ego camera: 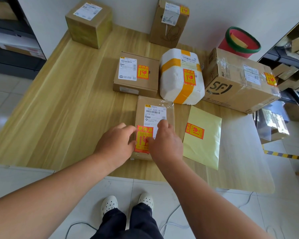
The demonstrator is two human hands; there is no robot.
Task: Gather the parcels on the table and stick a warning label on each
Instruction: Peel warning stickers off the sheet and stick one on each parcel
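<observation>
Loosely open, left grip and right grip press warning label onto parcel.

**Hands cover the label's edges**

The left grip lies over the left edge of the warning label. The right grip covers its right edge and lower corner, so some of its print is hidden. Together they hide the near end of the near parcel. The fine print on its shipping slip is too small to read. The red bin is partly hidden behind the big carton. The shelves at the right are cut off by the picture's edge.
</observation>
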